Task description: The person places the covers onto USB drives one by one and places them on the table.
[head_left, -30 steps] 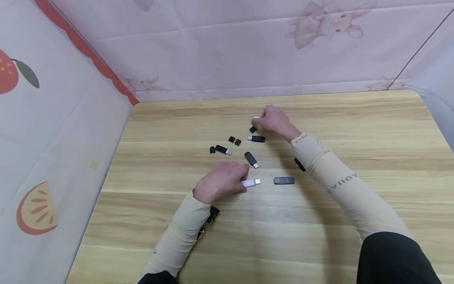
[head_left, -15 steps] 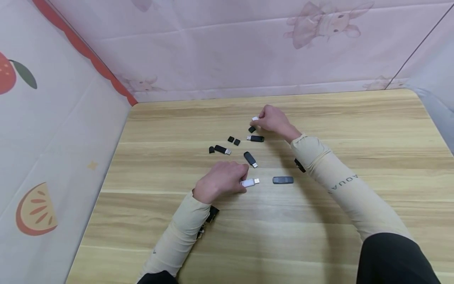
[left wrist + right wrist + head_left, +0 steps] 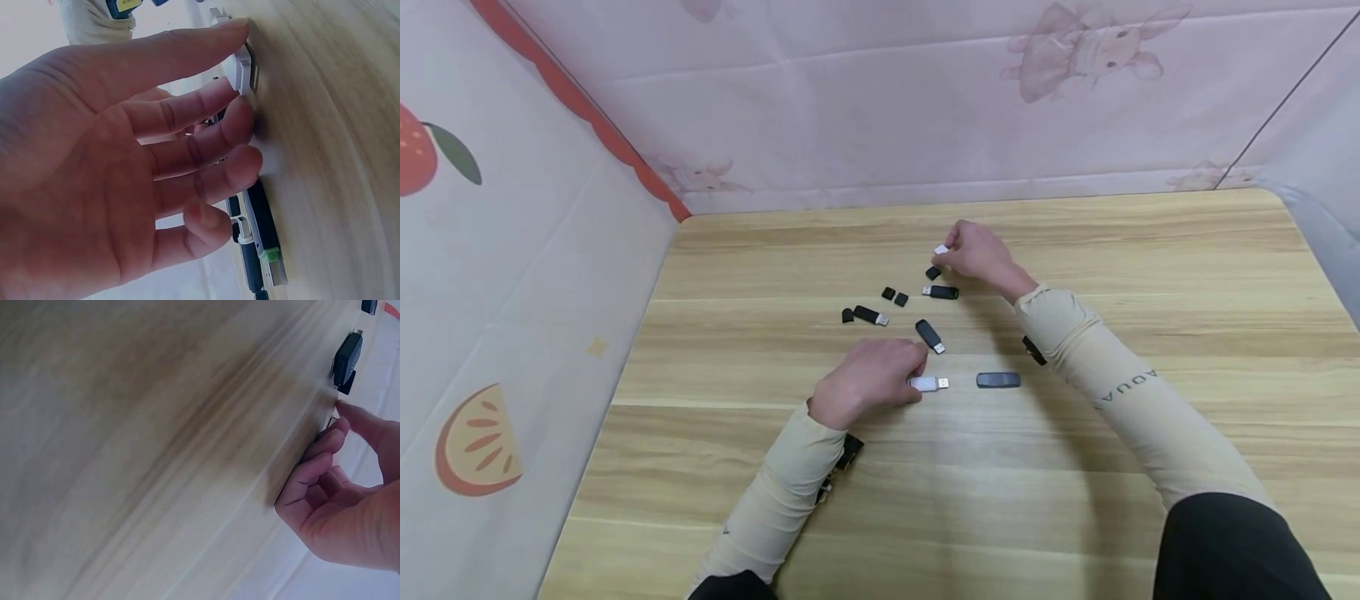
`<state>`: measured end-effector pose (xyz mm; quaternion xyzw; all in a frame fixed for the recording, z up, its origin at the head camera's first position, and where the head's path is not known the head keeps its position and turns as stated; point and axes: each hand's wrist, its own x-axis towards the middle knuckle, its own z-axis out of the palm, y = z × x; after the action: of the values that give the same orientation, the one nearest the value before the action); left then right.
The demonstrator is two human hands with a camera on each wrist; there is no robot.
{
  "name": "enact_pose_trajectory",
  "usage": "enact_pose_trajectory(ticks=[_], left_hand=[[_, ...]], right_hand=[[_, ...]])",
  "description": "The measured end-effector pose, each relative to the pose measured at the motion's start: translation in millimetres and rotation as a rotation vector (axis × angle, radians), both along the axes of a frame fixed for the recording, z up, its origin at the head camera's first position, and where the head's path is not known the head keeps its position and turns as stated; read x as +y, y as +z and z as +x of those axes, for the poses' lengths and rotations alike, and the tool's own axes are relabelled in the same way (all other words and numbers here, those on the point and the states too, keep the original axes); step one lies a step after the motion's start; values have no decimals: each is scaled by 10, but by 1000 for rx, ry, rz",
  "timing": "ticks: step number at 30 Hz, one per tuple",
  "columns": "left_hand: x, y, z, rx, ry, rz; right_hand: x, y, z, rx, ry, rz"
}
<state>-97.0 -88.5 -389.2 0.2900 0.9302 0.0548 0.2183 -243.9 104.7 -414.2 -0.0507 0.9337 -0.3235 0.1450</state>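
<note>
In the head view my left hand (image 3: 871,375) pinches a white USB stick (image 3: 927,384) low over the table, its metal plug facing right. The left wrist view has thumb and index finger on either side of that stick (image 3: 240,72), the other fingers loosely bent. Farther back, my right hand (image 3: 979,252) holds a small white cap (image 3: 941,249) between thumb and fingers. A black cap (image 3: 933,273) lies just in front of those fingertips, with a black USB stick (image 3: 942,292) nearer to me. In the right wrist view the hand (image 3: 337,500) is low at the tabletop, the white cap mostly hidden.
Between the hands lie a dark USB stick (image 3: 929,336), another black stick (image 3: 871,316) with a rounded cap (image 3: 847,316), and two square black caps (image 3: 888,293). A grey-blue stick (image 3: 998,380) lies to the right. A pink cloth wall (image 3: 850,125) stands behind the table.
Both hands stay nearly in place. The white cap shows slightly more between the right fingers, and the white stick has turned a little more level in the left hand.
</note>
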Motion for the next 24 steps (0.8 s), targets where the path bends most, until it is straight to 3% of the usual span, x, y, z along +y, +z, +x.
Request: enact_pose_trajectory(ticks=[6, 19, 24], left_hand=[[-6, 0, 13, 24, 1, 27], [-5, -11, -7, 32, 9, 43], [-8, -23, -21, 35, 5, 59]], right_hand=[[-9, -8, 3, 11, 15, -19], [131, 13, 73, 4, 19, -175], [136, 36, 120, 29, 45, -170]])
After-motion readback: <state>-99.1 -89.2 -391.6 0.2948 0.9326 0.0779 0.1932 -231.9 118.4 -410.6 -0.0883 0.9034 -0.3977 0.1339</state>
